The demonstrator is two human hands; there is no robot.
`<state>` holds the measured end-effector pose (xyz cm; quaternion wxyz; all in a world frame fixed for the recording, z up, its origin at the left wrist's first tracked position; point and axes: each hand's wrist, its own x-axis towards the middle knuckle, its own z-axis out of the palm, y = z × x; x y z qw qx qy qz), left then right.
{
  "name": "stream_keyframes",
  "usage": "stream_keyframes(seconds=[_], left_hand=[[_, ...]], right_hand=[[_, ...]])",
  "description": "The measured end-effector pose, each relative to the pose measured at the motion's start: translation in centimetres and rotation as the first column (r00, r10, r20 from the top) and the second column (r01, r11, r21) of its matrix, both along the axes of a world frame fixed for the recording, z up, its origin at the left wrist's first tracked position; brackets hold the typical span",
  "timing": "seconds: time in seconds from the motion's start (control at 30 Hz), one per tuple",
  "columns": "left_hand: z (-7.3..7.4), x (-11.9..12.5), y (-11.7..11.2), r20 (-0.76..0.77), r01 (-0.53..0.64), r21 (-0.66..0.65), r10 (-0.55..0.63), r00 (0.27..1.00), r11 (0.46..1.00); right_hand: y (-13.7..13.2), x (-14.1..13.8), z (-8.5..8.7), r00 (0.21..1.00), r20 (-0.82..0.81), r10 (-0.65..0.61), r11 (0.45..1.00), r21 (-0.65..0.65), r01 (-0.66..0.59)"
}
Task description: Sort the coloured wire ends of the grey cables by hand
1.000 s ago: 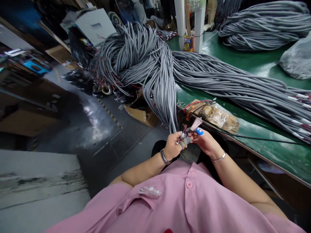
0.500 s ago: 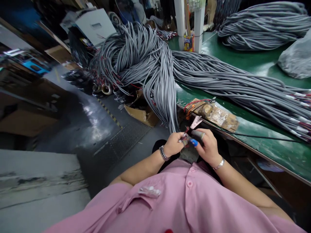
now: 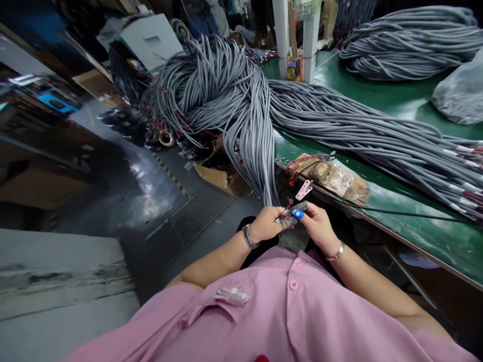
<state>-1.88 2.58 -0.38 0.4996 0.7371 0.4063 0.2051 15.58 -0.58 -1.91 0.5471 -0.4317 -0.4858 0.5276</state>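
Note:
My left hand (image 3: 267, 224) is closed around the wire end of a grey cable, and thin reddish and pale wires (image 3: 289, 202) poke up past its fingers. Against it my right hand (image 3: 320, 226) pinches at the same wire end, with grey wrappings on some fingers and a blue covering (image 3: 297, 214) on the thumb. Exactly which wire sits between the fingertips is hidden. From the table's edge a long bundle of grey cables (image 3: 256, 136) hangs down to my left hand. Just above my right hand is a pink clip (image 3: 304, 189).
A taped wooden block (image 3: 339, 180) with red and black wires lies at the green table's (image 3: 407, 226) near edge. More grey cables (image 3: 358, 125) stretch across the table, beside a coil (image 3: 411, 42) and a plastic bag (image 3: 460, 95). An open cardboard box (image 3: 215, 176) stands on the floor.
My right hand has moved left and closed in on the wire end at my left hand; its fingers were more apart before. The left hand stays nearly in place.

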Motion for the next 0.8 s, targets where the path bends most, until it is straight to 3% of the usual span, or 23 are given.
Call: stream_keyframes(seconds=[0.1, 0.27, 0.33, 0.53, 0.8], left_hand=[[0.1, -0.4, -0.2, 0.018, -0.006, 0.047, 0.005, 1.0, 0.999], [0.3, -0.2, -0.9, 0.275, -0.153, -0.172, 0.196, 0.941, 0.973], [0.5, -0.1, -1.0, 0.327, -0.189, -0.203, 0.248, 0.912, 0.961], [0.6, 0.2, -0.7, 0.359, -0.23, -0.186, 0.284, 0.889, 0.955], [0.4, 0.0, -0.5, 0.343, -0.275, -0.22, 0.338, 0.876, 0.936]], right_hand=[[0.4, -0.2, 0.8, 0.998, 0.064, 0.023, 1.0, 0.01, -0.024], [0.6, -0.6, 1.1, 0.998, -0.035, 0.043, 0.996, -0.077, -0.046], [0.6, -0.6, 0.8, 0.998, -0.054, 0.038, 0.997, -0.072, -0.041], [0.7, -0.7, -0.7, 0.994, -0.067, -0.083, 0.99, -0.119, 0.075], [0.4, -0.7, -0.3, 0.994, -0.102, -0.034, 0.995, -0.097, 0.024]])
